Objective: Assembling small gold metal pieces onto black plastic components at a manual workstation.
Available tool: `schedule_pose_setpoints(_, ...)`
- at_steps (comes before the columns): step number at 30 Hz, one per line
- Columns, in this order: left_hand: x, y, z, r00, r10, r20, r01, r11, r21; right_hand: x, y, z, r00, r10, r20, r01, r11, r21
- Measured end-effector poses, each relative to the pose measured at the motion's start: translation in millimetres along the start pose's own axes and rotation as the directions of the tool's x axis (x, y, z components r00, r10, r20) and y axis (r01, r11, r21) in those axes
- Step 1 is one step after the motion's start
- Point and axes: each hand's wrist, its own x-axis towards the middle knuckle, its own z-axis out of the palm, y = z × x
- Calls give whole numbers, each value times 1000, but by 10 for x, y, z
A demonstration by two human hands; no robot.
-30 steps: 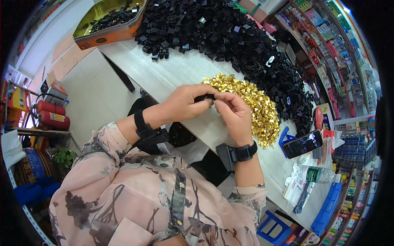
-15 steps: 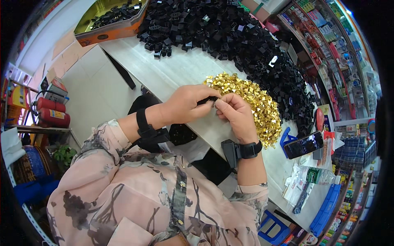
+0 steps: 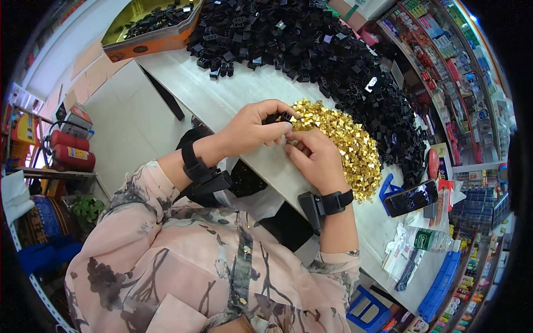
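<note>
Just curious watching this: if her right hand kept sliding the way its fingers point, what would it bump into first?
The right hand points up toward the left hand, whose fingers pinch a small black part. It would probably meet those fingers first; the gold pile lies just beside it. Depth is hard to judge.

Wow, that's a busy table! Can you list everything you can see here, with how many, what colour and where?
Small black plastic parts: a large heap, too many to count, far side of the table.
Gold metal pieces: one heap, uncountable, beside the hands.
Table: one, pale.
Tray: one, orange-sided, holding more black parts, far left corner.
Phone: one, dark, on a blue stand, right of the gold heap.
Plastic bottle: one, clear, lying near the right edge.
Fire extinguishers: two, red, on the floor at left.
Shop shelves: packed with colourful goods, right side.
Left hand: pinching a small black part at the gold heap; black wristband.
Right hand: fingertips meeting the left hand's; black wristband.
</note>
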Motion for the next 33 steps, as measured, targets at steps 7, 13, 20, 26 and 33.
schedule_pose_setpoints(7,28,-77,-6,996,81,-21,-78,991,112,-18,19,-6,1000,16,-24,-17,999,-45)
schedule_pose_setpoints(13,26,-141,47,960,276,-34,-254,919,301,-55,5,-27,1000,-9,-13,8,993,-119)
schedule_pose_setpoints(20,-22,-109,119,953,301,39,-285,841,460,-35,-34,-33,982,178,-68,-42,553,832)
schedule_pose_setpoints(26,-23,-118,77,932,356,74,-356,853,383,-10,-37,32,955,292,51,-220,586,780)
schedule_pose_setpoints(33,-71,-67,82,980,199,0,-187,922,339,-22,-14,1,951,295,95,-254,563,786)
